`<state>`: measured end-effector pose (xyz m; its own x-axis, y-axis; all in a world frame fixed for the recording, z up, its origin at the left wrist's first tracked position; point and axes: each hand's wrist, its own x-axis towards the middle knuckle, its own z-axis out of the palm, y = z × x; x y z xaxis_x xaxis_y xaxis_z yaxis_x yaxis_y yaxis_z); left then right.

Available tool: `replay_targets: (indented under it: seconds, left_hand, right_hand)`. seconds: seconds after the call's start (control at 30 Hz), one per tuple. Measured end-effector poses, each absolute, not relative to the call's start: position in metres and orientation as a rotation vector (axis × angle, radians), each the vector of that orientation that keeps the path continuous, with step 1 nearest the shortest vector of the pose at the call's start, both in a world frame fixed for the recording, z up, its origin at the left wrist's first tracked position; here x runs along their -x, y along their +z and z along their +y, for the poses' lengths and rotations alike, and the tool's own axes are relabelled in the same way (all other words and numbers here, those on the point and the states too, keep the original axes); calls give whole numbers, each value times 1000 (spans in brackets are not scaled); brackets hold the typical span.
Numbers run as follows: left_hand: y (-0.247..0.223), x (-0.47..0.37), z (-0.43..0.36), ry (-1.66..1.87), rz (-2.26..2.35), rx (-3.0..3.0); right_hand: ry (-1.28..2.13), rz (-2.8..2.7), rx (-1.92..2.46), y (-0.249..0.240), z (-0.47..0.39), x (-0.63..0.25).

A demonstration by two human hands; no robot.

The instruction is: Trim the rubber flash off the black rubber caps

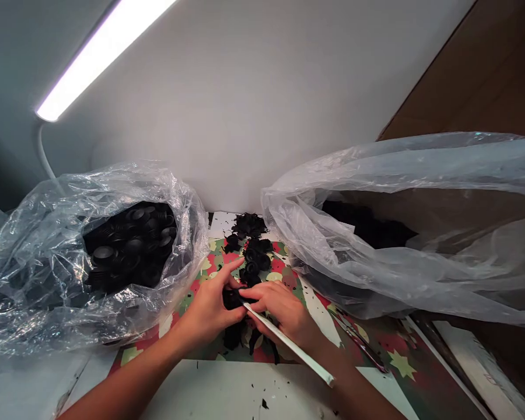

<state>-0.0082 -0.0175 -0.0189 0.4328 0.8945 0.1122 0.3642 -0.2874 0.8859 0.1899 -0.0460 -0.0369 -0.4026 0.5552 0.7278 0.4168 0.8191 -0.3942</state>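
My left hand (212, 306) is closed around a small black rubber-like part (231, 298), holding it low over the patterned sheet (135, 354). Against that part, my right hand (284, 309) grips a long thin white-handled tool (295, 350). The tool's working tip is hidden by my fingers, so its kind does not show. Just beyond my hands lie several black ring-shaped parts (256, 259), with a heap of torn black scraps (249, 224) behind them. More black strips hang or lie below my hands.
On the left, a clear plastic bag (30, 233) holds many ribbed black parts (131, 251). A larger plastic bag (376, 274) on the right contains black material (367, 221). A slim metal tool (365, 347) lies right of my hands. A lamp (100, 52) shines overhead; cardboard (476, 87) stands behind.
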Motion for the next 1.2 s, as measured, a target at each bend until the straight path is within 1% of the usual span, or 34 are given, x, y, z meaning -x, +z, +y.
replay_targets:
  seconds: [0.2,0.33,0.4,0.5,0.57,0.6,0.67,0.73,1.07,1.2]
  left_hand:
    - [-17,8,-19,845,1056,-1819]
    - [-5,7,-24,919,1006,-1704]
    - [0,8,-24,942,971,-1639]
    - [0,10,-21,924,967,-1598]
    - [-5,12,-17,898,998,-1624]
    - [-8,12,-15,883,1016,-1650]
    - [-13,13,-13,849,1040,-1704]
    - [-16,13,-13,817,1040,-1734]
    - [-17,16,-14,766,1027,-1823]
    - [-12,12,-18,804,1036,-1790]
  right_hand:
    - [-53,-2136,744,-44,-48,-182]
    - [-183,-1961,909,-51,-40,-185]
    - [-173,-1867,1040,-49,-36,-193]
    - [38,-1771,1149,-39,-39,-201]
    - [203,-1790,1072,-31,-45,-200]
    - [228,-1844,980,-27,-47,-198]
    - [174,-1975,780,-24,-50,-192]
    - [72,-2064,675,-25,-50,-187]
    - [-228,-2104,691,-36,-50,-177]
    - [-261,-1998,876,-43,-48,-170]
